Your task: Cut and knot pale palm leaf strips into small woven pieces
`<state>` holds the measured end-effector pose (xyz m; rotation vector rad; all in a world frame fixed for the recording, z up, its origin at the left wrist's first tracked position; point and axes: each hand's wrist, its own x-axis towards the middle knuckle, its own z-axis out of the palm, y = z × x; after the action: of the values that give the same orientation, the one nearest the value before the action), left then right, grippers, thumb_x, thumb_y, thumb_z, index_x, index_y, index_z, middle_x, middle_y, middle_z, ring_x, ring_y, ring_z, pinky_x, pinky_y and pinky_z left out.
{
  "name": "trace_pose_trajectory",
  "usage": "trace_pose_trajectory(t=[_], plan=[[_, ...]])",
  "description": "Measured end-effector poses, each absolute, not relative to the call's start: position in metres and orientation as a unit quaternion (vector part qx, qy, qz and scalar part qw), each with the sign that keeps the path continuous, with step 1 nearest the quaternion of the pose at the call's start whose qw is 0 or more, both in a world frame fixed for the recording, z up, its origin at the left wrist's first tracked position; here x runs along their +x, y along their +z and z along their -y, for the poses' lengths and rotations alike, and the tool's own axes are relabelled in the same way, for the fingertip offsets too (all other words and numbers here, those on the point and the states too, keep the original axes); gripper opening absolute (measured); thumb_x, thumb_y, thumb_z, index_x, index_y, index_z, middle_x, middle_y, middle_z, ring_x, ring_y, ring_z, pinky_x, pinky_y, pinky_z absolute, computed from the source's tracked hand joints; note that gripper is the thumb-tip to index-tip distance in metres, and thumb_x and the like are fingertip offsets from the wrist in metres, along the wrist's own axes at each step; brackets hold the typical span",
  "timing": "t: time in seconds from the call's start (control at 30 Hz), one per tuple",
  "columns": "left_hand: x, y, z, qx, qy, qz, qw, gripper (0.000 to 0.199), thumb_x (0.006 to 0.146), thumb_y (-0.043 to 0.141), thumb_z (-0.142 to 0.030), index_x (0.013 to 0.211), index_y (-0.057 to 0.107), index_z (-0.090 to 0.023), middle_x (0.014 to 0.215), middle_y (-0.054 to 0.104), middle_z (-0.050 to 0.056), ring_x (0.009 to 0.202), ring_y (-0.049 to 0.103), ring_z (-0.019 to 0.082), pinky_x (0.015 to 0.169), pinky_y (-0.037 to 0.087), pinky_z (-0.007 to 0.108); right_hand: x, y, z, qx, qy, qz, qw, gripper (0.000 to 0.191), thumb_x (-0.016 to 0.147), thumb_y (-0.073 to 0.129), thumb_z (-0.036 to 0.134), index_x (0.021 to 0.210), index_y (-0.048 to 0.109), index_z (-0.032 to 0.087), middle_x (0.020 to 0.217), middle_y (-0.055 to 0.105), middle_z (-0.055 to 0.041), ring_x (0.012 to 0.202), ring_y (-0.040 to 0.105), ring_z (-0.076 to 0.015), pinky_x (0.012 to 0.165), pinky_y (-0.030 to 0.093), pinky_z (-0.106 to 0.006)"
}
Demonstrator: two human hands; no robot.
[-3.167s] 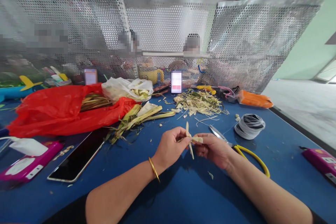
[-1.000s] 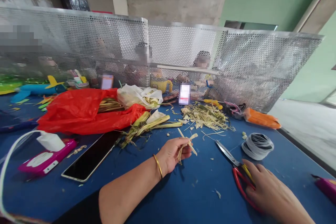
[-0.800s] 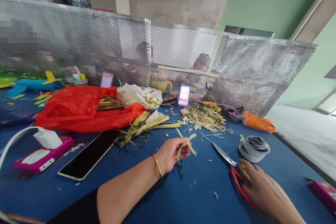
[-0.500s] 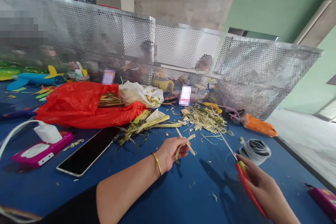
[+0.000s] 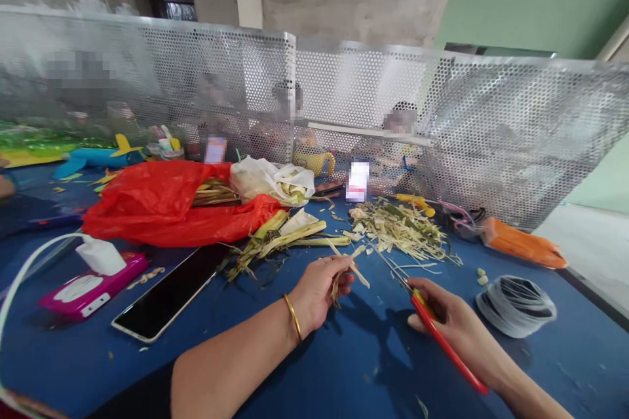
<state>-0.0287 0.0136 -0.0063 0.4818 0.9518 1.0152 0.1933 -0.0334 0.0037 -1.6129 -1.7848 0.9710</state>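
Observation:
My left hand [image 5: 328, 285], with a gold bangle at the wrist, pinches a small bundle of pale dried plant strips [image 5: 362, 273]; several ends stick out past the fingertips and others hang below. To its right, my right hand [image 5: 445, 311] is closed round the red-and-yellow handles of long-nosed pliers [image 5: 426, 314]. Their thin metal jaws are slightly apart and point toward the strips without visibly touching them. Just beyond lie a heap of plant clippings [image 5: 403, 229] and a bunch of longer stalks [image 5: 289, 236].
Behind stands a perforated metal screen [image 5: 344, 91], with people beyond it. A red plastic bag [image 5: 147, 203], phone [image 5: 164, 298] and magenta power strip [image 5: 93, 288] lie left. At right are a coil of wire [image 5: 515, 306] and an orange packet [image 5: 521, 242]. A yellow-handled tool [image 5: 415, 203] lies behind the clippings.
My right hand has brought the pliers leftward, closer to the strips, and their jaws now show apart. My left hand keeps its pinch. The view has turned slightly.

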Motion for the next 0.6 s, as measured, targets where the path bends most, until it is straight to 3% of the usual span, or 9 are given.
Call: trace_pose_trajectory(t=[0.27, 0.6], plan=[[-0.026, -0.011, -0.013, 0.226, 0.488, -0.427, 0.727, 0.013, 0.075, 0.07, -0.024, 0.074, 0.064, -0.012, 0.068, 0.062, 0.0, 0.055, 0.057, 0.007, 0.049, 0.044, 0.017, 0.19, 0.005, 0.04, -0.614, 0.353, 0.672, 0.219, 0.054, 0.073, 0.066, 0.047, 0.118, 0.06, 0.019, 0.093, 0.066, -0.0017, 0.094, 0.059, -0.0246, 0.08, 0.047, -0.026], [-0.025, -0.013, -0.011, 0.234, 0.471, -0.423, 0.738, 0.014, 0.071, 0.072, -0.025, 0.075, 0.062, -0.015, 0.068, 0.062, -0.001, 0.057, 0.058, 0.009, 0.05, 0.042, 0.018, 0.185, 0.005, 0.044, -0.595, 0.376, 0.672, 0.231, 0.043, 0.071, 0.069, 0.044, 0.108, 0.064, 0.021, 0.078, 0.064, 0.0005, 0.091, 0.06, -0.0243, 0.08, 0.048, -0.026]])
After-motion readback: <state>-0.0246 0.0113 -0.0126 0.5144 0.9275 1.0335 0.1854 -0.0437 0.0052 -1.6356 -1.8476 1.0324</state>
